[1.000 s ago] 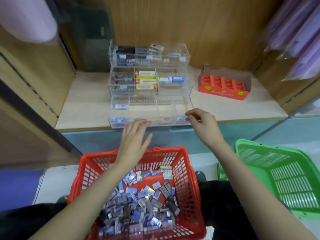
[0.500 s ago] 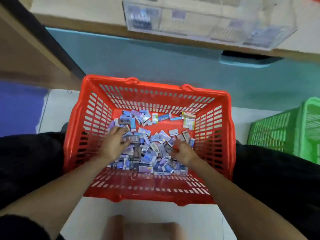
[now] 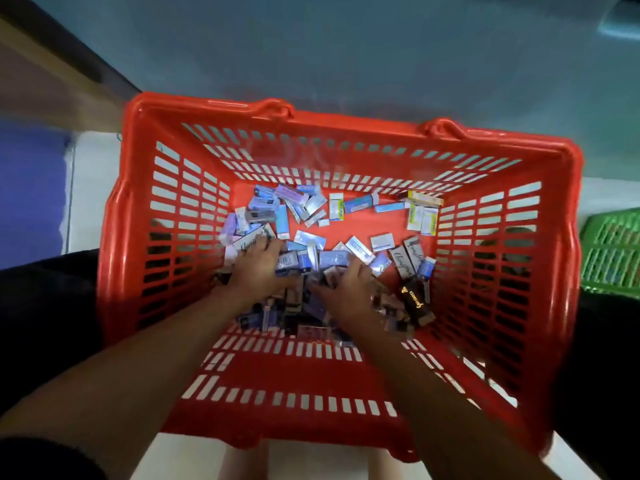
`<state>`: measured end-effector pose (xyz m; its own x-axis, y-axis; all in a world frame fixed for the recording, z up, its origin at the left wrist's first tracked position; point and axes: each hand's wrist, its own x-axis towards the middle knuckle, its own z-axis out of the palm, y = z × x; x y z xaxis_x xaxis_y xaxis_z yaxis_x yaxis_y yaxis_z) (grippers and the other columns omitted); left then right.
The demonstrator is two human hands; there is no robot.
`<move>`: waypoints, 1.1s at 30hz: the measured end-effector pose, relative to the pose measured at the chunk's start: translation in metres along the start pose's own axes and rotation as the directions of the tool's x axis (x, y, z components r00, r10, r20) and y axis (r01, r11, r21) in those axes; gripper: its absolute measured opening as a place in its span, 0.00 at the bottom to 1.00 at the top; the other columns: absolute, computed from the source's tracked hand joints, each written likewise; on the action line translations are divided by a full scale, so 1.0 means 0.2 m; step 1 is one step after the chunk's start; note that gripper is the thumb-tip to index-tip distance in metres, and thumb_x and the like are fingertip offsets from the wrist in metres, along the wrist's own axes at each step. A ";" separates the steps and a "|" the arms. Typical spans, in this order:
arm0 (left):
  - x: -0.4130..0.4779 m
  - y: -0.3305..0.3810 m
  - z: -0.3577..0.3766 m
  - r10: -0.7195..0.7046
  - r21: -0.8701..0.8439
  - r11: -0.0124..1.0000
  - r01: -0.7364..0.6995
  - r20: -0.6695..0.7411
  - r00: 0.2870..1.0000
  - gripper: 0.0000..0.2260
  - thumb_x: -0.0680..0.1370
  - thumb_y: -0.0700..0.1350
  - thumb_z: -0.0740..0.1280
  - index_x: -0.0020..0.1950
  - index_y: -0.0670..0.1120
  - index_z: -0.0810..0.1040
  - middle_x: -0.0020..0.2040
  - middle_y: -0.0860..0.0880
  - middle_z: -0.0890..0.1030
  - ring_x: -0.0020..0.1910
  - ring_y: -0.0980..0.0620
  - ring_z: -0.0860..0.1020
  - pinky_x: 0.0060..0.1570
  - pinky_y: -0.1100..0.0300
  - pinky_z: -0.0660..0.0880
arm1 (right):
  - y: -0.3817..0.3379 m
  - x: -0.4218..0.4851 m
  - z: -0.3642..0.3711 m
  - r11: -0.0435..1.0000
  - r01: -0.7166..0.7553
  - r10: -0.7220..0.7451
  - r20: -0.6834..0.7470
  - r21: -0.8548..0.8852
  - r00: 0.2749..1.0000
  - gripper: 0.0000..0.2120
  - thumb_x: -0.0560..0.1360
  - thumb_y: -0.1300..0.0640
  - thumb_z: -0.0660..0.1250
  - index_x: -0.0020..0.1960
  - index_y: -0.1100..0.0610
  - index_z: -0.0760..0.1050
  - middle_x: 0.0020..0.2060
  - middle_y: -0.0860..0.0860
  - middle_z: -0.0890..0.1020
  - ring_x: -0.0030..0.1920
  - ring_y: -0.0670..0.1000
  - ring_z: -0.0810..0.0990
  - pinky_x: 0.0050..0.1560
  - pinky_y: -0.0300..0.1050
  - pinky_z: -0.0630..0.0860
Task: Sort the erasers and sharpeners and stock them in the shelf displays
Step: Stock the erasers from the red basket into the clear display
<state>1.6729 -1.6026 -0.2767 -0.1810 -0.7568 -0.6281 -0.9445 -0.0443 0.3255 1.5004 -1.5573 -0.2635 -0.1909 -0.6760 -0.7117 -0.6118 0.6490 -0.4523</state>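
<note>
1. Head view, the step in hand: this looks like the picking stage of the sort. Both hands are down inside the red basket [image 3: 363, 128], working through a loose heap of small packets [image 3: 334, 258], the erasers and sharpeners, which lie scattered over the basket's bottom.
2. The left hand [image 3: 258, 268] lies palm down on the left of the heap. The right hand [image 3: 346, 289] is pushed in just beside it, near the middle.
3. The grip of both hands: their fingertips are sunk among the packets, so I cannot tell whether either one grasps a packet or merely rakes through them.
4. The stock is mixed. Most is blue and lilac, with yellow-and-white packets [image 3: 422, 213] against the far right wall and a black packet with gold lettering [image 3: 415, 299] just right of the right hand.
5. The next move, as I judge it, calls for pulling out packets of one kind only and lifting them clear without dragging neighbours along. Packets overlap, so a careless handful would mix kinds.
6. The shelf displays are out of view here, so the hands must rise and reach forward to stock them.
7. Surface and room: the basket sits between the person's dark-clad legs [image 3: 45, 306] over a pale tiled floor [image 3: 86, 188]. A blue-grey cabinet front [image 3: 346, 46] stands behind it, and a green basket [image 3: 613, 251] shows at the right edge.
</note>
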 end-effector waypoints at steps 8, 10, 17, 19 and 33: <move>0.02 0.01 -0.01 -0.059 -0.205 0.976 0.071 0.065 0.996 0.28 0.71 0.59 0.71 0.67 0.50 0.71 0.62 0.43 0.73 0.60 0.42 0.73 0.58 0.53 0.71 | 0.01 0.04 0.02 0.840 -0.063 0.070 0.007 0.539 0.998 0.19 0.66 0.49 0.74 0.50 0.45 0.66 0.53 0.62 0.75 0.46 0.55 0.79 0.47 0.57 0.80; 0.02 0.02 -0.02 -0.044 -0.283 0.957 0.062 0.070 0.997 0.27 0.72 0.57 0.70 0.68 0.48 0.71 0.63 0.43 0.72 0.61 0.44 0.72 0.57 0.56 0.70 | 0.02 0.01 0.04 0.838 -0.022 0.067 -0.063 0.545 0.996 0.16 0.67 0.48 0.73 0.48 0.43 0.67 0.51 0.60 0.76 0.47 0.54 0.79 0.48 0.58 0.79; 0.09 0.04 -0.03 -0.133 -0.448 0.871 0.200 0.177 0.975 0.26 0.72 0.60 0.69 0.66 0.49 0.71 0.67 0.46 0.72 0.66 0.45 0.70 0.65 0.52 0.68 | -0.02 0.07 0.05 0.734 -0.040 0.017 0.041 0.678 0.999 0.23 0.77 0.62 0.65 0.69 0.59 0.61 0.45 0.51 0.76 0.41 0.44 0.75 0.37 0.33 0.75; 0.13 0.07 -0.03 -0.169 -0.503 0.828 0.246 0.194 0.966 0.22 0.74 0.55 0.70 0.64 0.47 0.72 0.67 0.46 0.72 0.66 0.46 0.70 0.61 0.59 0.67 | -0.05 0.09 0.05 0.745 -0.071 0.049 0.051 0.664 0.997 0.16 0.77 0.61 0.65 0.62 0.57 0.65 0.39 0.48 0.74 0.35 0.44 0.72 0.33 0.34 0.71; 0.07 0.12 -0.04 -0.211 -0.651 0.723 0.231 0.110 0.971 0.07 0.73 0.39 0.72 0.46 0.47 0.75 0.54 0.49 0.77 0.57 0.51 0.75 0.51 0.66 0.67 | -0.06 0.07 -0.08 0.754 -0.194 0.176 0.091 0.628 0.980 0.08 0.75 0.53 0.69 0.46 0.57 0.73 0.38 0.51 0.72 0.38 0.49 0.71 0.41 0.43 0.72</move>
<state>1.6500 -1.6200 -0.2724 -0.0072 -0.6538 -0.7566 -0.5464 -0.6311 0.5505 1.4926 -1.5797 -0.2600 -0.2255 -0.5164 -0.8261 0.0582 0.8393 -0.5405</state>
